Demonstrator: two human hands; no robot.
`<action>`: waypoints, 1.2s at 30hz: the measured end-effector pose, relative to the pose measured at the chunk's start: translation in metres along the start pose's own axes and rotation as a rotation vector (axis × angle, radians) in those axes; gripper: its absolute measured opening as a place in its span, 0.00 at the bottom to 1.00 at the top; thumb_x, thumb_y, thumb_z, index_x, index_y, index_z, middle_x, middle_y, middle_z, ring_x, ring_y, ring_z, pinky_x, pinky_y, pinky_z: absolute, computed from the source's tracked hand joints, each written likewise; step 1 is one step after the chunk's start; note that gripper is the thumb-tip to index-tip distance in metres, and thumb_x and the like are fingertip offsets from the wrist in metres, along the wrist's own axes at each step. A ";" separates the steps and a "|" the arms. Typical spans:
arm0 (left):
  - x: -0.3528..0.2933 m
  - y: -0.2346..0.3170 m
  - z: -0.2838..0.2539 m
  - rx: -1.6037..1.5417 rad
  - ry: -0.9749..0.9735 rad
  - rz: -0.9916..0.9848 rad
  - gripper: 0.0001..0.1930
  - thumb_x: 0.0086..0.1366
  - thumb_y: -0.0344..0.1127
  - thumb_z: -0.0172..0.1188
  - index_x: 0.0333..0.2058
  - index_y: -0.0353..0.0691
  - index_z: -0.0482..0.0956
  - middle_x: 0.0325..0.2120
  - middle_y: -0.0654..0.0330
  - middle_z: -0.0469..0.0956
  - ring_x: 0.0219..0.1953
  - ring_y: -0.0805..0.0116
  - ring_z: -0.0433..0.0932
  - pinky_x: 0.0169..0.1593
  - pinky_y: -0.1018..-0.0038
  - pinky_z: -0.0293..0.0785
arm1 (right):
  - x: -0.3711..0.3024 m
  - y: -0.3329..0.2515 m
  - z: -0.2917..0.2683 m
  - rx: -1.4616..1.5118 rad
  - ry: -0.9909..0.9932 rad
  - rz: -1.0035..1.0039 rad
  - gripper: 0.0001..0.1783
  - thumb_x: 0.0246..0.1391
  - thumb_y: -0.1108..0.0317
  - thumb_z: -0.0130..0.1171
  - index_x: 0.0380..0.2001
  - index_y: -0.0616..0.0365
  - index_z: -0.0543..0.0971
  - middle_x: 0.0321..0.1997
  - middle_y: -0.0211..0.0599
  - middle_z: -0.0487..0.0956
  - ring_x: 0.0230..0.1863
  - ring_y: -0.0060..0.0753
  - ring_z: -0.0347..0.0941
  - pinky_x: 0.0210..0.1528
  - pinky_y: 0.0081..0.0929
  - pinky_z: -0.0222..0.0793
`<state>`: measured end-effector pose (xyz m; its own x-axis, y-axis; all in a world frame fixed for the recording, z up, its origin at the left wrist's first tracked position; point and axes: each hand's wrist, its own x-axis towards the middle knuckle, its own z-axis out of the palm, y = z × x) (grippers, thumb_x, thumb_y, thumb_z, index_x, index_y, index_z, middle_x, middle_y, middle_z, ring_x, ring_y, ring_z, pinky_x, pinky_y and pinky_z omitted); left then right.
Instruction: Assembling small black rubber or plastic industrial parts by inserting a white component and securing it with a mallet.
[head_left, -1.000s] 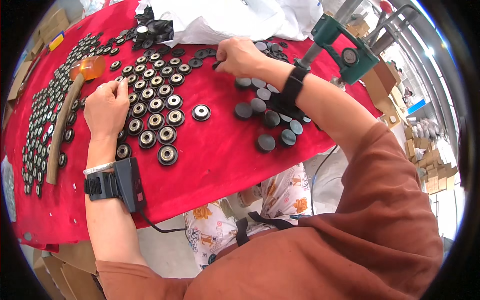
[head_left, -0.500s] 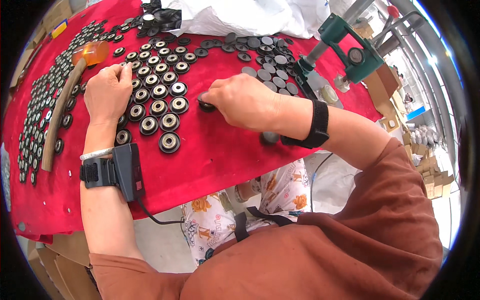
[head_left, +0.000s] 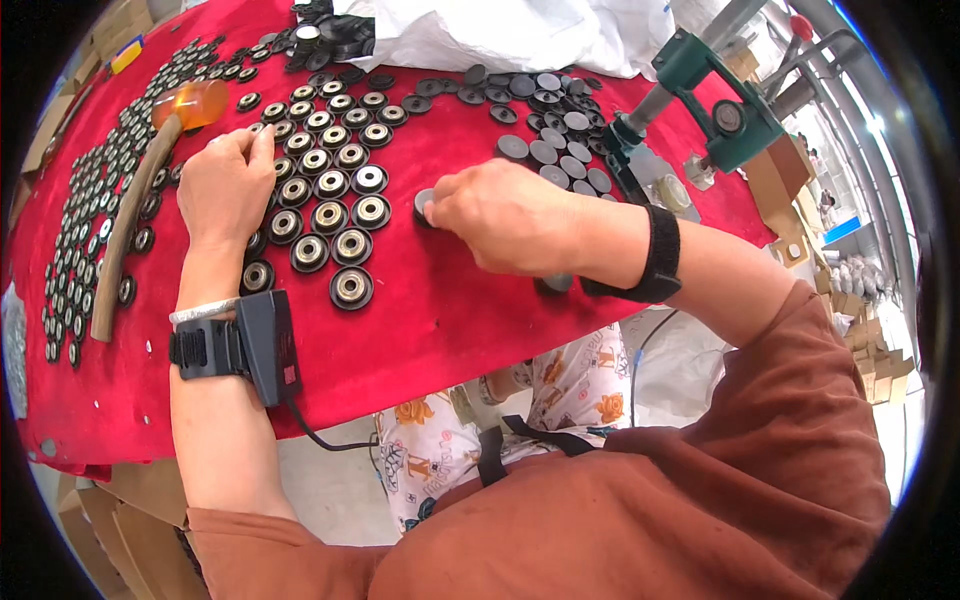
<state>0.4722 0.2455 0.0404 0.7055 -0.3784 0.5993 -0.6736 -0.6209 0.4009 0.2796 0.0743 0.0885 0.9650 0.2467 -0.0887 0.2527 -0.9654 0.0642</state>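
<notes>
My right hand (head_left: 505, 215) is closed in a pinch on a round grey cap (head_left: 423, 207), low over the red cloth and right of the bearing rows. Most of the cap is hidden behind the fingers. My left hand (head_left: 228, 190) rests with curled fingers, thumb and forefinger together, at the left edge of those rows. Whatever it holds, if anything, is hidden. Between the hands stand several black-rimmed wheels with metal bearing centres (head_left: 351, 288), lying flat in slanting rows. Grey round caps (head_left: 543, 152) lie scattered beyond my right hand.
A mallet with an orange head (head_left: 190, 104) and wooden handle (head_left: 130, 230) lies left of my left hand, among more bearing wheels (head_left: 85, 255). A green hand press (head_left: 725, 115) stands at the right. White sacking (head_left: 500, 35) covers the far edge of the red-clothed table (head_left: 200, 420).
The whole view has shifted slightly, moving the table things a little to the right. The cap in my right hand shows more of its flat grey face. My left hand stays in place.
</notes>
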 end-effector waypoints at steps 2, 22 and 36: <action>0.001 -0.002 -0.002 -0.003 0.044 0.040 0.15 0.60 0.44 0.56 0.25 0.38 0.79 0.19 0.51 0.76 0.23 0.53 0.76 0.29 0.64 0.69 | 0.002 -0.004 0.000 0.017 0.003 -0.097 0.11 0.32 0.76 0.58 0.26 0.65 0.74 0.32 0.45 0.74 0.36 0.47 0.73 0.38 0.37 0.70; 0.000 0.003 0.000 -0.039 0.075 0.080 0.15 0.60 0.41 0.56 0.21 0.36 0.75 0.18 0.53 0.74 0.22 0.54 0.74 0.27 0.63 0.67 | 0.105 0.108 -0.002 -0.165 -0.142 0.326 0.15 0.47 0.61 0.58 0.36 0.56 0.79 0.34 0.45 0.80 0.41 0.47 0.75 0.44 0.38 0.70; -0.001 -0.002 0.003 -0.007 0.062 0.075 0.16 0.60 0.44 0.56 0.23 0.37 0.77 0.21 0.52 0.76 0.24 0.52 0.76 0.29 0.63 0.69 | 0.090 0.067 -0.002 -0.036 0.292 0.191 0.10 0.38 0.74 0.53 0.28 0.60 0.79 0.29 0.48 0.79 0.37 0.49 0.77 0.41 0.39 0.72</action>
<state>0.4732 0.2452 0.0373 0.6379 -0.3804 0.6696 -0.7260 -0.5871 0.3581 0.3833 0.0322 0.0873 0.9729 0.0807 0.2166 0.0629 -0.9941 0.0879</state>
